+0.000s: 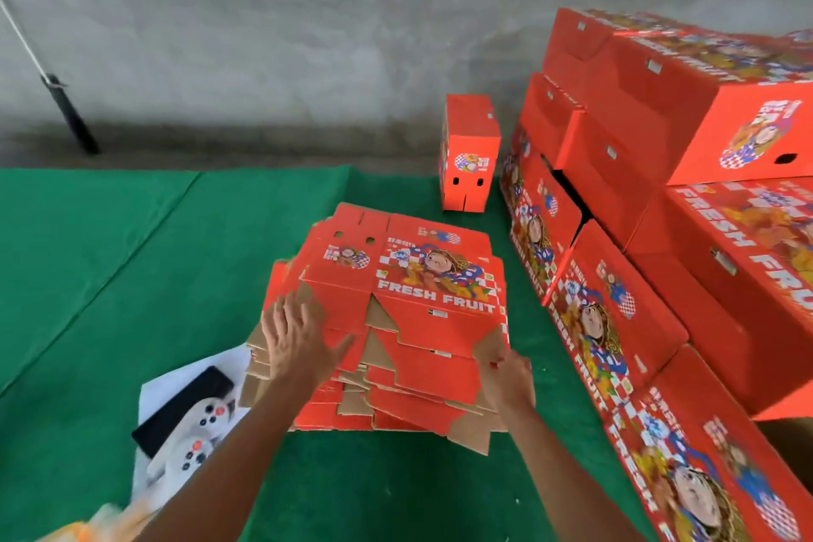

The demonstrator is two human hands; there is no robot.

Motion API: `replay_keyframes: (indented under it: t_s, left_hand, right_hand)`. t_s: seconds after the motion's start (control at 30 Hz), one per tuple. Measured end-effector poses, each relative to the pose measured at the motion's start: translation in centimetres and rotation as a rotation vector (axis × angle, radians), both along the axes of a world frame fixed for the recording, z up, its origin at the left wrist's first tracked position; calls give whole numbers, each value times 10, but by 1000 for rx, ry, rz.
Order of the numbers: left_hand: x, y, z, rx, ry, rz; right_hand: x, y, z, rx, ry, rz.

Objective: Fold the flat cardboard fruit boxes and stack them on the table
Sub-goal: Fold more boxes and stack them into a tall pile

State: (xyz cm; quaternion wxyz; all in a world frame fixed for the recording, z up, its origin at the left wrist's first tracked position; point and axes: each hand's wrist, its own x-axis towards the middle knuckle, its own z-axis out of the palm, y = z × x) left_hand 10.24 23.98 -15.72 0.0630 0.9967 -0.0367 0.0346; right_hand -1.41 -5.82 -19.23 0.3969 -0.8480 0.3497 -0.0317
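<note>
In the middle of the frame, the flat boxes [396, 321] lie piled on the green table [110, 255]. The left hand [294, 343] presses flat, fingers spread, steadying them. The right hand [508, 374] pinches the top box's corner, probably to lift it.

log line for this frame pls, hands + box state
phase: picking next flat | left hand: open, flat on pile of flat boxes | right hand: pinching top flat's near-right corner | folded boxes: stacked at right
</note>
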Motion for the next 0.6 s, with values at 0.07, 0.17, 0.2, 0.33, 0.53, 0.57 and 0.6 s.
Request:
replay_keyframes:
  t_s: [0.07,0.17,0.2,0.33,0.53,0.57,0.6]
  left_hand:
    - [23,0,2,14,76,-45]
    - [38,-1,-2,69,190,-140]
    - [38,-2,-4,94,185,-149]
    - [34,-5,-6,190,112,-183]
    - [33,-10,4,263,48,-222]
    - [34,-12,4,302,54,-244]
    - [33,-12,3,327,47,-270]
  right_hand:
    - [10,-2,-1,-17,58,0]
    - [25,-6,-2,7,123,-52]
    - [29,-8,-3,36,120,-101]
    - [39,-17,-1,151,120,-269]
    - [43,-29,1,204,56,-339]
    - [43,-27,3,205,28,-337]
    - [40,-25,5,223,-15,-344]
